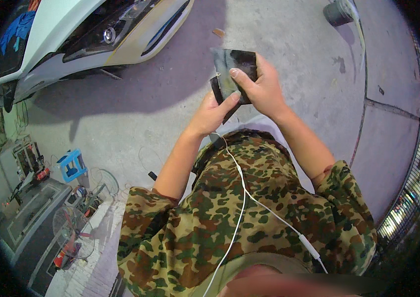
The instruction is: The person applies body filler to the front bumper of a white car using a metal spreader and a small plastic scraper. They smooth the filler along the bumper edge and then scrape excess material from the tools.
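Out in front of my body, both hands hold a piece of dark sandpaper [242, 59] with a greyish, dusty patch on its left half. The piece looks folded or torn, and a narrow black strip sticks out on its left side. My left hand [211, 114] grips the lower left edge, thumb lying on the face. On the right side, my right hand [264, 88] pinches the sheet, its thumb across the front and the other fingers mostly hidden behind.
A car's white front end with its headlight [109, 34] stands at upper left. A dark bucket [338, 13] is at upper right. To the lower left are a blue stool [72, 165], a fan [73, 228] and a dark bumper-like panel [31, 213]. A white earphone cable [242, 180] hangs over my camouflage shirt.
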`<state>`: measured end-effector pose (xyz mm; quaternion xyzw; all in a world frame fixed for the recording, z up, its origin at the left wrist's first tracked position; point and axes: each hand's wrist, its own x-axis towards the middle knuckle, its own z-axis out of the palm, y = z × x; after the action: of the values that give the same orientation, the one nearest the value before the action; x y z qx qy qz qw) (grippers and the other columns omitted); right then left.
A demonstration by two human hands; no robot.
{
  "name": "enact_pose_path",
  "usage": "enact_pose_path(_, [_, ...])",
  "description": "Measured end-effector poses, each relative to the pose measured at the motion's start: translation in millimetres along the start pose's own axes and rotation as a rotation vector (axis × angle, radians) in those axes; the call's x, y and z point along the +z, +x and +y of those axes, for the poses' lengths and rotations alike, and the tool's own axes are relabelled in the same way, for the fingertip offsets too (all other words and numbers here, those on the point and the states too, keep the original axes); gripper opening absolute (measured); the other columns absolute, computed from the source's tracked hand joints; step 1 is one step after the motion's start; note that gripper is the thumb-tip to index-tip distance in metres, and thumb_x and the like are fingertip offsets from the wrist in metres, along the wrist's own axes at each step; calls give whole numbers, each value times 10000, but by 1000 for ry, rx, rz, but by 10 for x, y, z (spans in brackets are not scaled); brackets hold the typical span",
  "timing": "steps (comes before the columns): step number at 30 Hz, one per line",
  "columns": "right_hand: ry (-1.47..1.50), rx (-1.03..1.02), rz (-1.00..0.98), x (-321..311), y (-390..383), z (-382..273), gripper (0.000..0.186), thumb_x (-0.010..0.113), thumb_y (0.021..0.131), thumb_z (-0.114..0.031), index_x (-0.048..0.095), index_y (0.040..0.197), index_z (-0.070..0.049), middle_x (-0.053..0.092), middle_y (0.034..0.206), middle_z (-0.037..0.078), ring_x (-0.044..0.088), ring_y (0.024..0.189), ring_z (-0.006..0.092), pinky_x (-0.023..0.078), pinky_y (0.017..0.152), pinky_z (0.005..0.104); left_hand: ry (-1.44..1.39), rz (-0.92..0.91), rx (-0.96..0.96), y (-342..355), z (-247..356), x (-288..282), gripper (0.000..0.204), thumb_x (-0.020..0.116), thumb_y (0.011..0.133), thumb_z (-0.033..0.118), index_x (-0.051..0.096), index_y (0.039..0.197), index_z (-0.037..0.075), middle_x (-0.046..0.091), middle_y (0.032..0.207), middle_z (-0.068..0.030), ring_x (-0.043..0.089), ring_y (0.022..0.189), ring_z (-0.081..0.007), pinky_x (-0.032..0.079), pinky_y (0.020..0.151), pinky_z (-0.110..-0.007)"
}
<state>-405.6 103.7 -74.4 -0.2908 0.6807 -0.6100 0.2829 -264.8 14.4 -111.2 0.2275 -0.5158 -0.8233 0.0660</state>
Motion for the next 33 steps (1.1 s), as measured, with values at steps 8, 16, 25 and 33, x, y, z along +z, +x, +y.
enact_pose_path(8, [-201,22,-203,-48,26,63,316,691,906,-216,617,1087,32,689,914,141,640,814,173,519,752,349,212,-41,-3,-11,30,-58,391,640,992,243,542,1295,17,628,1084,-42,597,982,-131,512,840,-287])
enact_pose_path(16, [318,256,274,-322,6,419,296,662,955,-162,604,1184,16,665,1060,62,613,960,132,508,861,305,-470,188,-45,47,-55,-26,426,581,1026,278,520,1325,-18,654,1185,-111,674,1004,-214,584,853,-378])
enact_pose_path(25, [308,248,256,-243,-148,515,269,647,989,-178,660,1178,13,686,1057,54,612,926,126,499,858,289,-444,431,-77,144,-292,-108,188,625,994,191,646,1069,20,698,984,-64,680,839,-151,558,761,-308])
enact_pose_path(33, [-333,-47,-141,-324,-425,871,207,646,935,-106,713,1118,-37,719,1019,150,690,895,271,533,785,344,-189,502,12,163,-304,-62,165,675,969,158,700,983,-5,696,913,-23,619,813,-92,501,729,-278])
